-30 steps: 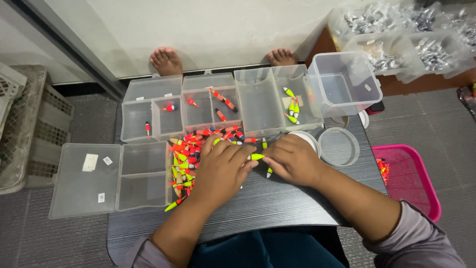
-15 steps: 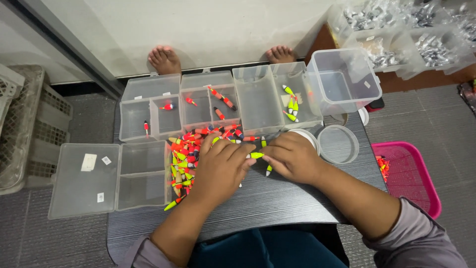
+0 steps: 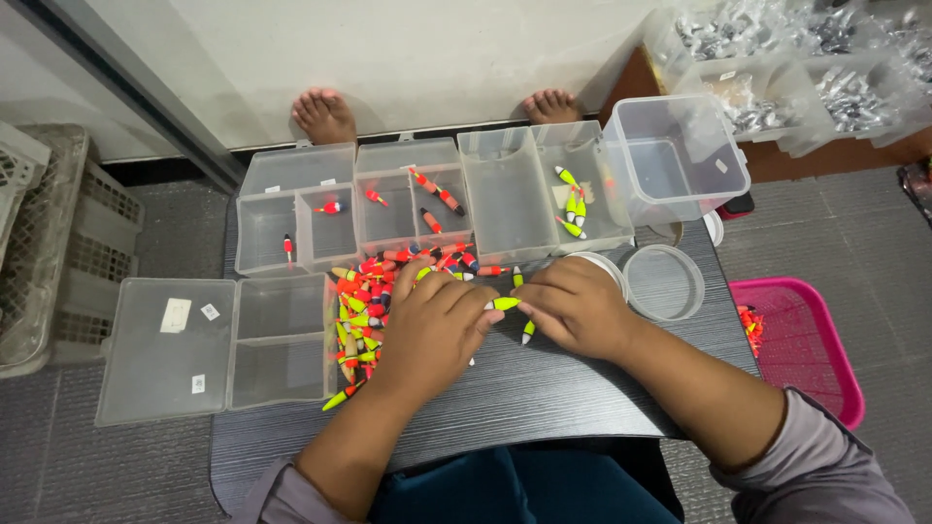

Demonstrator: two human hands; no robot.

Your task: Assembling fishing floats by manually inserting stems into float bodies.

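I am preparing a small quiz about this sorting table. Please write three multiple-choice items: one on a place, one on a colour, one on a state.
1. Where is the pink basket?
A. on the floor, right of the small table
B. on the table
C. inside a clear box

2. What colour is the fishing float between the left hand and the right hand?
A. blue
B. yellow-green
C. black

3. What is the state of the square clear tub at the table's far right corner?
A. lidded
B. full of floats
C. open and empty

Answers: 1 A, it stands on the grey floor beside the table. 2 B, its body is yellow-green at the fingertips. 3 C, no lid is on it and nothing is inside.
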